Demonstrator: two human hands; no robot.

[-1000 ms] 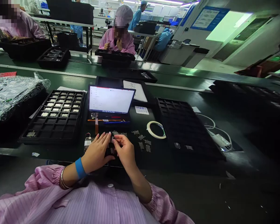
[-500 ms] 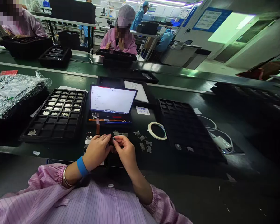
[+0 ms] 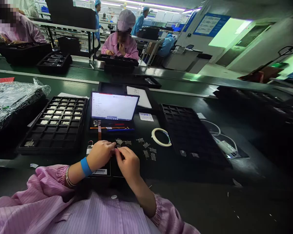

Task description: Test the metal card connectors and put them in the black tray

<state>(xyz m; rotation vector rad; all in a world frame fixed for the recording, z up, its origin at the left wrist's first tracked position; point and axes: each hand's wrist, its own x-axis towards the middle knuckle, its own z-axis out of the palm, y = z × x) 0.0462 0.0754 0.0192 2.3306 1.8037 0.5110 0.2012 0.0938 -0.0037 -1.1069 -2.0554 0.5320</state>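
My left hand point(image 3: 101, 154), with a blue band at its wrist, is closed, its fingertips curled close to those of my right hand point(image 3: 130, 163). The right thumb and fingers are pinched together. Whatever lies between the fingertips is too small and covered to make out. Just beyond them lie a few small circuit boards point(image 3: 128, 142), and more loose boards point(image 3: 146, 154) are scattered to the right. A brown flat cable point(image 3: 99, 132) runs down from the lit screen point(image 3: 113, 105) toward my left hand. Below that hand a barcode label point(image 3: 101, 171) shows on a dark flat surface.
On the left stands a black compartment tray point(image 3: 54, 133) partly filled with boards, beside a bubble-wrapped stack point(image 3: 11, 97). A tape roll point(image 3: 154, 140) and a second black tray point(image 3: 192, 133) lie to the right, with a white cable point(image 3: 218, 128) past them. Co-workers sit across the bench.
My left fingers, stretched out before, are now more curled, and both hands have shifted slightly. More of the barcode label shows. The whole view has moved a little.
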